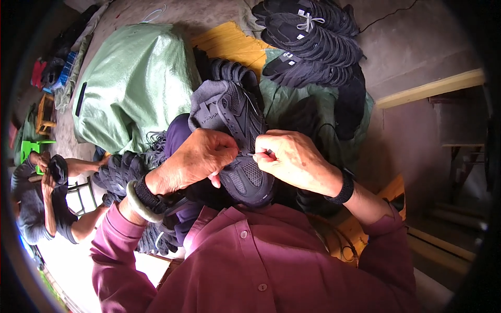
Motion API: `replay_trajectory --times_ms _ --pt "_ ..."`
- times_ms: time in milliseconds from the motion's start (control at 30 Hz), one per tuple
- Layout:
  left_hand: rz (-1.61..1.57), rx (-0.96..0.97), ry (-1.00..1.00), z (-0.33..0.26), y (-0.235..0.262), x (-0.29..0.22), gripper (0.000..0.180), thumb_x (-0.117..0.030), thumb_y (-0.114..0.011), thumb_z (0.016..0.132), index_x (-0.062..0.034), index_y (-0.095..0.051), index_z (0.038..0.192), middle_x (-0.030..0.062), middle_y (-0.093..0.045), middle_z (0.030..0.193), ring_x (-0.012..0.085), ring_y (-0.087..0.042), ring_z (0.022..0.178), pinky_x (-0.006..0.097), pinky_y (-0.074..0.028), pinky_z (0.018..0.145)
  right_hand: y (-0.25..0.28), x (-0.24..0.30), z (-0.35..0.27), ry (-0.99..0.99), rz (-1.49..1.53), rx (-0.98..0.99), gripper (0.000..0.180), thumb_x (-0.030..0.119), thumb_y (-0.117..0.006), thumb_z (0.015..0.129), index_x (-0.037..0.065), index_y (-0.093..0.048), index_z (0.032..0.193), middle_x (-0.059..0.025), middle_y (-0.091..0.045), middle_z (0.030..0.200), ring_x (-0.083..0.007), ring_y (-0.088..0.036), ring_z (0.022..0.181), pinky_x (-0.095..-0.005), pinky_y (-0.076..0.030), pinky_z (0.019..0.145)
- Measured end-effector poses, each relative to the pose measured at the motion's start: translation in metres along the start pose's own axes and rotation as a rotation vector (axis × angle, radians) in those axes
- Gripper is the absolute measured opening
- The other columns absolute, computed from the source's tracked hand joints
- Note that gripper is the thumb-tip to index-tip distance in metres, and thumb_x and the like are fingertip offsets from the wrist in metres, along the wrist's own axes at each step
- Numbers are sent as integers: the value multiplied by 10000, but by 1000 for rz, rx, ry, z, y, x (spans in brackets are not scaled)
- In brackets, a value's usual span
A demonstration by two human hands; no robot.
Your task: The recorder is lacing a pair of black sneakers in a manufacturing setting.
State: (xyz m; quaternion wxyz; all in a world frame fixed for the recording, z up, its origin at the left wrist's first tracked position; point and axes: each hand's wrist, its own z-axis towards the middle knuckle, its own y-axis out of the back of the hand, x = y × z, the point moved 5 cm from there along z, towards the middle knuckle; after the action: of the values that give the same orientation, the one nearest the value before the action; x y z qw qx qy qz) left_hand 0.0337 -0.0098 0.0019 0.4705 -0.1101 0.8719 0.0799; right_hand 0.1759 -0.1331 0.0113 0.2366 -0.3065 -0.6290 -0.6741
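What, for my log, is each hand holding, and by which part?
The right hand seems to pinch a thin light strand over the dark shoe; which part, and what the left hand holds, cannot be told.

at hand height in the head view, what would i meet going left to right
Bright green chair, stack of dark shoes, left hand, dark gray shoe, right hand.

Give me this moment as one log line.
dark shoe: toe toward wearer; left grip: pinched over shoe, contents unclear; right grip: pinching thin pale piece; green sack: beyond, left
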Motion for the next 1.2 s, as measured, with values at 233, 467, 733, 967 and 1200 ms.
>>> replay_trajectory --times_ms 233,467,733,967,1200 --pt "80 123 47 5 -2 -10 253 -142 -654 987 85 -686 1093 25 -630 794 116 -644 572 262 -572 532 -10 -5 5 -52 41 -20 123 81 -661 825 15 -583 756 -146 -604 703 -324 -615 633 -411 -476 600" --pt "72 116 -60 -1 -10 -11 178 -114 -598 957 32 -634 862 4 -571 701 99 -638 587 272 -573 573 -21 -23 -2 -279 453 181 236 220 -664 886 -13 -700 891 -91 -650 757 -150 -616 747 -346 -484 659" --pt "199 89 18 2 -14 -8 194 -146 -638 973 37 -699 995 15 -650 778 113 -675 628 259 -563 596 -33 -21 -3 -301 350 142 290 277 -671 888 2 -723 967 -98 -675 763 -179 -647 744 -359 -512 686" --pt "163 114 41 22 -1 18 216 -139 -670 955 76 -664 941 64 -645 794 138 -674 665 291 -601 599 -24 -22 -5 -336 494 281 404 396 -651 989 -1 -669 916 -31 -528 697 -120 -509 691 -350 -401 627" --pt "93 169 -16 22 -5 10 224 -156 -701 970 61 -694 1023 31 -630 773 112 -653 670 293 -612 588 -28 -22 -7 -244 166 154 325 351 -642 984 43 -646 881 -132 -616 728 -284 -620 692 -422 -463 660"
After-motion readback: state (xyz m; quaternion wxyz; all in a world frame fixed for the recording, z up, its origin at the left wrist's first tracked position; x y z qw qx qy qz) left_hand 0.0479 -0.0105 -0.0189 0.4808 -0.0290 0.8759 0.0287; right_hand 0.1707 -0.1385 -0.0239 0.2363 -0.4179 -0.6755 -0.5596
